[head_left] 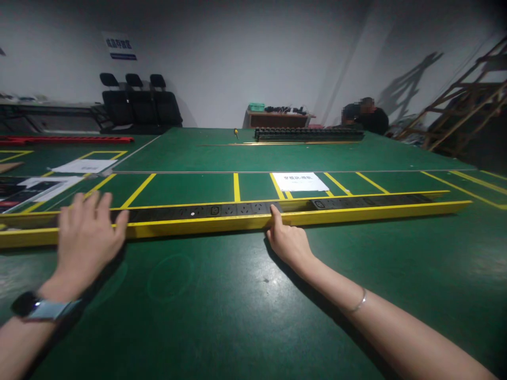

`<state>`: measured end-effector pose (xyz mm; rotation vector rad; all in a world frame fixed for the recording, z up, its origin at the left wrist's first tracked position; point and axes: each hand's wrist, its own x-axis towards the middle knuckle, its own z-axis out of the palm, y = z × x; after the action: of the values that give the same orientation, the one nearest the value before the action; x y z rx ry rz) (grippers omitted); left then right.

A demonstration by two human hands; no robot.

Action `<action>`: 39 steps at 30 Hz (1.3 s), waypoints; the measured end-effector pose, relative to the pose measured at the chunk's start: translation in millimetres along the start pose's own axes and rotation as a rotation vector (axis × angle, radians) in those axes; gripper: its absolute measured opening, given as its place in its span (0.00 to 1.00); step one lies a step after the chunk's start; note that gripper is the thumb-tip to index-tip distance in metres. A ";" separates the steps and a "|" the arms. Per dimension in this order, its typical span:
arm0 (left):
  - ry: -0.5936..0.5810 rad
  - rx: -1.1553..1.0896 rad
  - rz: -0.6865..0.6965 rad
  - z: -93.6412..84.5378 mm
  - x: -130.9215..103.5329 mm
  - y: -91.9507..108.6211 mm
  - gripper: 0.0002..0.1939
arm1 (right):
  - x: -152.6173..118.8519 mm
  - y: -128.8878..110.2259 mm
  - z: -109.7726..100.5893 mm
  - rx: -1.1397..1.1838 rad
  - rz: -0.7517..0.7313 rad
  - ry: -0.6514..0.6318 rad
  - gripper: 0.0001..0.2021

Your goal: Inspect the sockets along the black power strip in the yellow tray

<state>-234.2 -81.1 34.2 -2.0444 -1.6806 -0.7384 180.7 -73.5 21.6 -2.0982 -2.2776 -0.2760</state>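
A long yellow channel (206,225) lies across the green table, with black socket modules (244,209) in a row inside it. A gap shows between the left row and another black module section (336,203) on the right. My left hand (89,235), with a watch at the wrist, rests over the channel's left part, fingers spread. My right hand (290,240) is at the channel's near wall, its index finger extended onto the end of the left row beside the gap, the other fingers curled in.
Behind the channel lie a white paper sign (301,182) and yellow tape lines. Farther back are a black strip stack (309,134), a screwdriver (236,133) and red rails (79,140). A person (374,117) is beyond the table, near a wooden frame (455,100).
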 end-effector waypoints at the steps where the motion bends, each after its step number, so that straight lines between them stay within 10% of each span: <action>1: -0.001 0.037 0.030 3.5 1.3 18.3 0.31 | 0.1 0.3 -0.8 -0.017 0.002 -0.003 0.33; 6: -0.141 -0.023 0.291 30.4 0.8 62.4 0.31 | 1.0 6.7 1.8 -0.014 -0.031 -0.007 0.33; 39: -0.146 0.010 0.333 38.4 -2.2 54.9 0.31 | 6.2 16.1 9.2 0.072 -0.021 0.054 0.28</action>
<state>-175.0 -70.9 4.3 -2.3389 -1.3573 -0.4787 197.0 -64.9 15.3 -2.0085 -2.2458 -0.2450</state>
